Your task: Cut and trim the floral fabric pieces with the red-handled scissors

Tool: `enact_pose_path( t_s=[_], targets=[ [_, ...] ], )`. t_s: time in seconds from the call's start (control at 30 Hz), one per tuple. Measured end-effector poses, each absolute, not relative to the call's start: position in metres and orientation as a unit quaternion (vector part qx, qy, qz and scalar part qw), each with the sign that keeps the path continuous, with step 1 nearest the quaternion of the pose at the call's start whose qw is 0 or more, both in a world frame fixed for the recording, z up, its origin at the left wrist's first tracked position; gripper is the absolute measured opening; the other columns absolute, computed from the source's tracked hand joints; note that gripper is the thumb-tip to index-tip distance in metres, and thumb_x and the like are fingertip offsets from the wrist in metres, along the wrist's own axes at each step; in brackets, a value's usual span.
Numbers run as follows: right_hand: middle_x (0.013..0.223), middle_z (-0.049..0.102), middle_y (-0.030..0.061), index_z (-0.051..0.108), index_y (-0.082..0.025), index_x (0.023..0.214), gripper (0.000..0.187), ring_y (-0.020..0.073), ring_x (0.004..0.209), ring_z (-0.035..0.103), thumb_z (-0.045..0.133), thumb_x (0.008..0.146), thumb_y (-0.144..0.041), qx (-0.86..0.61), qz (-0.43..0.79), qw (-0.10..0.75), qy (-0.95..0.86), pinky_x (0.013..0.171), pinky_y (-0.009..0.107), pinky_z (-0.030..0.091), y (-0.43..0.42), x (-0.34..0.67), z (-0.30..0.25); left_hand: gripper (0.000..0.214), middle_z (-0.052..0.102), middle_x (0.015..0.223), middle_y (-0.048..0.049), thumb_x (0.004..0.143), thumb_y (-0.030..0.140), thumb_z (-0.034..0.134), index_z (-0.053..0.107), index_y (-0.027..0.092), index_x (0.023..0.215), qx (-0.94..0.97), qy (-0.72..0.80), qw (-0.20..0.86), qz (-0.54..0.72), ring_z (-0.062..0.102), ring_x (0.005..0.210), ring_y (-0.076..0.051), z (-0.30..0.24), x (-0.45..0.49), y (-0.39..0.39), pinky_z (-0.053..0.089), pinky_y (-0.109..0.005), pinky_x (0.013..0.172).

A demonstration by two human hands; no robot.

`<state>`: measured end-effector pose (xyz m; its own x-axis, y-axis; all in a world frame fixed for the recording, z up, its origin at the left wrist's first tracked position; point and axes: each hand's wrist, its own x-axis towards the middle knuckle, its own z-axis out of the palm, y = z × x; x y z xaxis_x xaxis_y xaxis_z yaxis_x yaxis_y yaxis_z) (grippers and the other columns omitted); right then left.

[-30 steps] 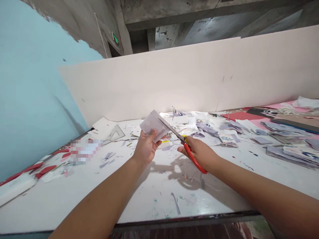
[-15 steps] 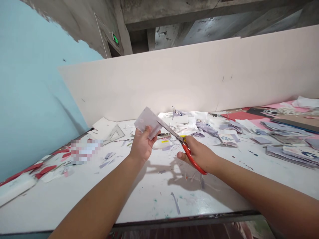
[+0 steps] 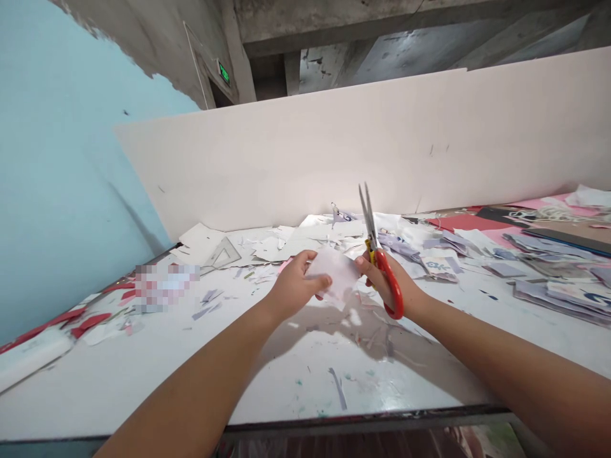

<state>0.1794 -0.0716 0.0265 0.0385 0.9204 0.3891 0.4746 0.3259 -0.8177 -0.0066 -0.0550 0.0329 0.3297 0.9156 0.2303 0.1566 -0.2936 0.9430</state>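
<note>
A small pale piece of paper (image 3: 337, 275) is pinched in my left hand (image 3: 294, 285), its thumb lying across the face of the sheet. My right hand (image 3: 392, 277) is closed round a pair of scissors (image 3: 388, 280) with red handles and some yellow near the pivot. The blades point up and away from the paper, slightly apart at the tips. The right thumb and fingertips reach the paper's right edge. Both hands are above the white table (image 3: 286, 388), and their shadows fall on it.
White and lilac scraps (image 3: 296, 238) lie along the back. A clear set square (image 3: 223, 253) rests at the left. Stacks of cut pieces (image 3: 563, 296) and a red sheet (image 3: 470, 222) are on the right. A white panel (image 3: 305, 152) stands behind the table.
The scissors have swung from the paper's edge to pointing upward. The left hand has brought the paper down and right, turning it, and the right fingers now touch it.
</note>
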Motion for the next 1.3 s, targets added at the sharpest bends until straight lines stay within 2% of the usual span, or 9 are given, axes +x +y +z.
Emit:
enact_pose_path(
  t_s=[0.17,0.27,0.37,0.5,0.7,0.87,0.97,1.07,1.3],
  targets=[
    [0.055,0.045,-0.0047,0.043,-0.019,0.064,0.023,0.0109,0.049,0.043,0.058,0.069,-0.036,-0.479,0.364,0.501,-0.622,0.048,0.025,0.035,-0.067,0.181,0.027,0.028,0.064,0.087,-0.0005,0.063,0.026,0.066,0.056,0.022,0.088,0.73,0.409,0.391,0.383,0.059,0.073,-0.015,0.035,-0.007,-0.061,0.045,-0.026,0.063],
    [0.058,0.045,-0.0052,0.044,-0.02,0.068,0.014,0.0108,0.049,0.044,0.057,0.068,-0.026,-0.472,0.374,0.487,-0.633,0.049,0.025,0.036,-0.068,0.181,0.027,0.025,0.062,0.082,0.0001,0.062,0.028,0.067,0.057,0.022,0.085,0.719,0.417,0.358,0.426,0.057,0.069,-0.014,0.035,-0.008,-0.06,0.044,-0.024,0.06],
    [0.055,0.044,-0.0052,0.046,-0.019,0.063,0.01,0.0109,0.05,0.043,0.055,0.066,-0.021,-0.459,0.347,0.443,-0.688,0.049,0.024,0.034,-0.073,0.181,0.029,0.034,0.061,0.079,-0.0002,0.062,0.033,0.069,0.053,0.023,0.09,0.67,0.399,0.39,0.49,0.056,0.064,-0.013,0.034,-0.008,-0.056,0.044,-0.025,0.057],
    [0.056,0.048,-0.0032,0.047,-0.018,0.063,0.011,0.0124,0.054,0.045,0.055,0.069,-0.024,-0.426,0.324,0.416,-0.735,0.051,0.025,0.034,-0.078,0.178,0.031,0.034,0.063,0.08,-0.0013,0.062,0.033,0.069,0.049,0.021,0.088,0.647,0.347,0.444,0.513,0.058,0.069,-0.014,0.033,-0.005,-0.055,0.046,-0.027,0.062],
    [0.058,0.043,-0.0052,0.043,-0.02,0.069,0.014,0.0109,0.053,0.042,0.055,0.071,-0.027,-0.429,0.35,0.458,-0.696,0.051,0.024,0.036,-0.08,0.175,0.029,0.026,0.061,0.079,-0.0011,0.067,0.035,0.065,0.054,0.02,0.085,0.677,0.327,0.438,0.492,0.056,0.072,-0.014,0.03,-0.003,-0.059,0.044,-0.026,0.065],
    [0.056,0.047,-0.0037,0.042,-0.02,0.067,0.018,0.012,0.052,0.047,0.059,0.068,-0.027,-0.465,0.352,0.545,-0.602,0.051,0.026,0.038,-0.073,0.176,0.027,0.036,0.059,0.095,-0.004,0.072,0.043,0.058,0.053,0.023,0.101,0.658,0.308,0.508,0.463,0.055,0.082,-0.014,0.031,-0.008,-0.058,0.04,-0.025,0.069],
    [0.053,0.047,-0.0047,0.041,-0.02,0.068,0.026,0.0116,0.046,0.048,0.064,0.064,-0.03,-0.441,0.394,0.603,-0.535,0.047,0.027,0.038,-0.067,0.177,0.024,0.044,0.061,0.095,-0.0062,0.069,0.043,0.062,0.051,0.023,0.107,0.674,0.309,0.538,0.401,0.058,0.084,-0.017,0.028,-0.006,-0.058,0.039,-0.027,0.068],
    [0.053,0.049,-0.0045,0.042,-0.02,0.069,0.029,0.0114,0.044,0.049,0.067,0.062,-0.034,-0.414,0.432,0.596,-0.536,0.046,0.026,0.039,-0.065,0.178,0.022,0.036,0.064,0.085,-0.0066,0.071,0.041,0.061,0.055,0.019,0.098,0.688,0.334,0.53,0.366,0.062,0.075,-0.018,0.025,-0.002,-0.059,0.037,-0.028,0.066],
    [0.059,0.055,-0.0006,0.047,-0.018,0.067,0.019,0.0126,0.052,0.055,0.057,0.073,-0.034,-0.428,0.438,0.559,-0.559,0.044,0.022,0.038,-0.072,0.174,0.026,0.019,0.062,0.067,-0.003,0.072,0.036,0.056,0.057,0.018,0.078,0.641,0.395,0.47,0.461,0.054,0.057,-0.013,0.028,-0.005,-0.054,0.034,-0.027,0.057]
  ],
)
